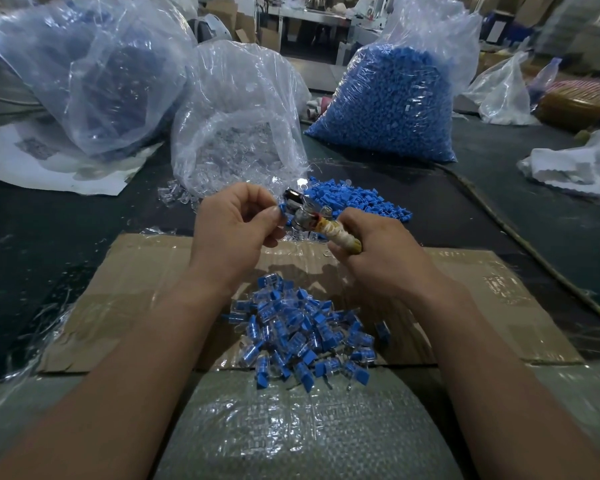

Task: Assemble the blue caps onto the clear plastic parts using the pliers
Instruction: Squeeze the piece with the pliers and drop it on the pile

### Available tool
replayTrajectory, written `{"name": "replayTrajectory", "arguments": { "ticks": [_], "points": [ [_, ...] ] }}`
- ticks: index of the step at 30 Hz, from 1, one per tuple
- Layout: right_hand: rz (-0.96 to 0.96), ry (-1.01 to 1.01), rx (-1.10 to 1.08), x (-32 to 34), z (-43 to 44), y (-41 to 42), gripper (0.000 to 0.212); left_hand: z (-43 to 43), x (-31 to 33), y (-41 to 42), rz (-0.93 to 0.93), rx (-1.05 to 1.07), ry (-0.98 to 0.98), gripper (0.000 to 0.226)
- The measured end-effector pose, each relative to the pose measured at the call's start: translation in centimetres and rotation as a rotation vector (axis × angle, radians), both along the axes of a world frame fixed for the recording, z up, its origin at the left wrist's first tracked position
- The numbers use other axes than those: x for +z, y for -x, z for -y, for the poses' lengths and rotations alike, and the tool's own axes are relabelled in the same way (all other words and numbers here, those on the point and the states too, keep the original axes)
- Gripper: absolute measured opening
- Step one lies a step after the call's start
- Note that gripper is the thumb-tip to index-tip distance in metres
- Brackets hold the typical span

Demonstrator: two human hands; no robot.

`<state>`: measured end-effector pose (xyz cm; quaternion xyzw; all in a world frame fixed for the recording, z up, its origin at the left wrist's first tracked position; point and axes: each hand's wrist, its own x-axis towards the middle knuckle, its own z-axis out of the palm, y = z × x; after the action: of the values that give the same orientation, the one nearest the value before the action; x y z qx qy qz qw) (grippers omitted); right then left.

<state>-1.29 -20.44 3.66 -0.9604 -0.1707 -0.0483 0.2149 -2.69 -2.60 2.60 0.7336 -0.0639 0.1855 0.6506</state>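
Workshop floor, dark matting (499, 188) all around, cluttered benches blurred along the top of the frame. Head view only.

Upper right of centre: big clear plastic bag stuffed with blue caps (388, 98). Centre, just left of it: clear plastic bag of transparent parts (236, 133), mouth open toward the hands, a few spilling out. Loose heap of blue caps (354, 199) on the matting just behind the hands. Flattened brown cardboard sheet (482, 289) across mid frame; a pile of finished blue-and-clear pieces (298, 334) sits at its near edge, lower centre.

Left hand (234, 223), centre frame, pinches a small blue plastic cap (282, 208) between thumb and fingertips, right at the tool's head. Can't tell if a clear part is under the cap; too small and partly hidden. Right hand (378, 251) is wrapped around the handles of the metal pliers with yellowish taped grips (312, 216), the head pointing up-left at the cap. Jaw gap unclear.

Judgement: the cap is about to be squeezed on. Risks:
- fingertips sit very close to the jaws, so a pinch is likely if the squeeze comes before the fingers clear
- the cap could seat crooked or pop out if it is held off-axis
- too much force could crack the clear piece
- a dropped piece would land among the finished ones and get mixed in
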Motion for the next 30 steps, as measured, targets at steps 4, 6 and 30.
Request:
{"name": "replayTrajectory", "arguments": {
  "ticks": [4, 6, 30],
  "points": [
    [-0.013, -0.003, -0.006, 0.0, -0.3, 0.0, 0.021, 0.2, -0.1, -0.1, 0.000, 0.030, -0.009, 0.028],
    [0.008, 0.002, -0.007, 0.0, -0.4, 0.1, 0.021, 0.2, -0.1, -0.1, 0.006, 0.042, -0.005, 0.028],
    [-0.145, 0.098, 0.032, 0.5, 0.5, 0.0, 0.025, -1.1, 0.7, 0.1, -0.096, -0.010, 0.171, 0.018]
  ]
}}
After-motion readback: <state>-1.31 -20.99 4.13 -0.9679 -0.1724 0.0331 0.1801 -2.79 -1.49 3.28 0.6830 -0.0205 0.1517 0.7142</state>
